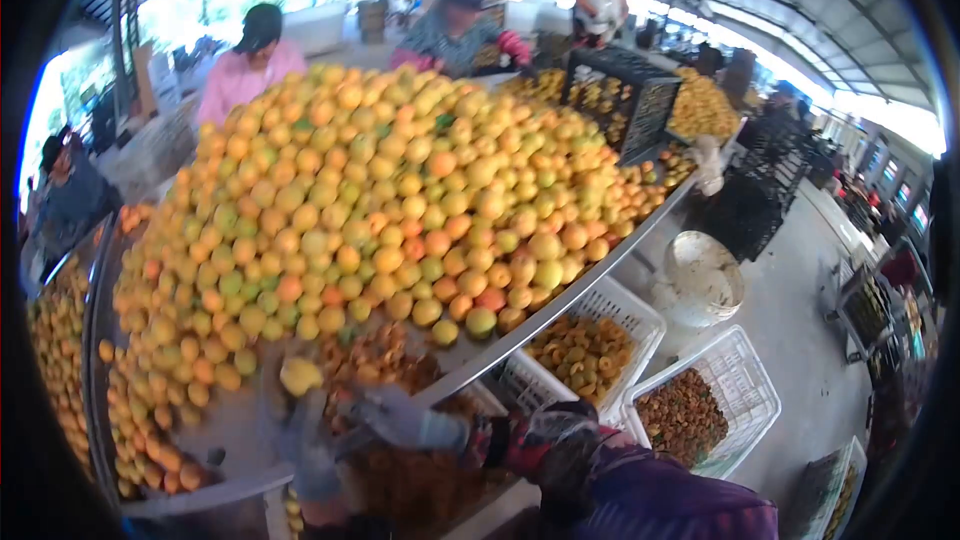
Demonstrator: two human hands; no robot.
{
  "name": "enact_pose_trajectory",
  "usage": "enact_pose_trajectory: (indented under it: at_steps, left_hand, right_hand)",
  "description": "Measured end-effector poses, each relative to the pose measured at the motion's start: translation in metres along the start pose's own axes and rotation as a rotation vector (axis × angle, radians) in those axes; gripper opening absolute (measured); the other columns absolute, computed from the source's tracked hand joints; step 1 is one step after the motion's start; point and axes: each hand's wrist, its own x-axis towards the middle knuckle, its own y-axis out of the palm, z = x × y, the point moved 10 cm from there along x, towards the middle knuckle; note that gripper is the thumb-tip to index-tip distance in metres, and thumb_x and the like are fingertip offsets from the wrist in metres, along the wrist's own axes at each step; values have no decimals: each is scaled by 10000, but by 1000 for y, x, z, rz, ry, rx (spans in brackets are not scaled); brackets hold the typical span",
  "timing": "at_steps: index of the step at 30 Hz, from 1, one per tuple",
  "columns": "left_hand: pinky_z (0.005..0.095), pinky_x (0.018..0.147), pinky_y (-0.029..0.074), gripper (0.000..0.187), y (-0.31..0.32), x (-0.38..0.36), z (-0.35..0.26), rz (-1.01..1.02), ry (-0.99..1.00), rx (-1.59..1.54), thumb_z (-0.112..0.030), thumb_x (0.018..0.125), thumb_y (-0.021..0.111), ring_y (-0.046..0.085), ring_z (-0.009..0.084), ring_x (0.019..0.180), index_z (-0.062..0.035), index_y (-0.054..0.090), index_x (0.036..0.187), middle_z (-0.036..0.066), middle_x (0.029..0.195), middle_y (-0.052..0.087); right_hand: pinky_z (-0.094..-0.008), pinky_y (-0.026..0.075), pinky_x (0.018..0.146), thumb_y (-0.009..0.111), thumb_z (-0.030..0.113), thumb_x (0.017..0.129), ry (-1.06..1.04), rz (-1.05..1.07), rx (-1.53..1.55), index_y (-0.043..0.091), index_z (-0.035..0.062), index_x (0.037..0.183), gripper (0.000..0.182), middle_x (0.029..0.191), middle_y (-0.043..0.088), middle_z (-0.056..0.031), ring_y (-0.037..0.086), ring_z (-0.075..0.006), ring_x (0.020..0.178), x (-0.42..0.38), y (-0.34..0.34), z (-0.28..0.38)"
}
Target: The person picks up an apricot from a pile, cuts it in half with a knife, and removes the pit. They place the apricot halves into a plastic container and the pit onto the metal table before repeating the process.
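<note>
your left hand (308,445) is blurred; how far its fingers are closed cannot be told. a yellow fruit (300,376) sits at its fingertips, at 12 o'clock from the palm; a firm grip is not verifiable. your right hand (408,420), gloved, has its fingers partly bent near brown scraps (378,358); whether it holds anything cannot be told. the large fruit heap (370,200) lies at 12 o'clock from both hands. a crate of cut fruit (583,352) stands at 2 o'clock from your right hand, a crate of brown pieces (682,414) at 3 o'clock.
</note>
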Motion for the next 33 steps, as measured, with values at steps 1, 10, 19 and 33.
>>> enact_pose_trajectory:
  at_steps: [1, 10, 19, 33]
  left_hand:
    - [278, 823, 471, 513, -3, -4, -2, -89, -16, -121, -108, 845, 586, 541, 162, 1004, 35, 423, 1309, 88, 1137, 550]
    - [318, 902, 447, 407, -14, -7, 41, -45, -254, -400, -213, 919, 585, 571, 169, 1023, 21, 500, 1240, 82, 1142, 591]
    - [264, 876, 464, 527, -21, -1, 5, 25, -49, 280, -95, 839, 665, 550, 127, 1033, 43, 446, 1298, 75, 1136, 578]
    - [254, 866, 457, 449, -11, -11, 24, 1, -247, -397, -191, 875, 655, 583, 119, 956, 28, 507, 1238, 59, 1091, 604]
  right_hand:
    - [-321, 504, 696, 498, 207, 952, 209, 78, 325, 546, -7, 1150, 295, 854, 623, -147, 629, -181, 789, 3, 1, 9]
    - [-233, 378, 529, 457, 136, 955, 93, 138, 339, 538, -15, 878, 188, 703, 511, -1, 437, -49, 636, 20, -13, 45]
    - [-208, 324, 481, 468, 188, 966, -71, 54, 270, 529, -6, 866, 227, 623, 462, 39, 400, -38, 535, 22, -17, 68]
    - [-190, 290, 454, 439, 287, 984, 190, 242, 272, 550, 19, 914, 298, 558, 452, 62, 382, -22, 484, 14, -10, 42]
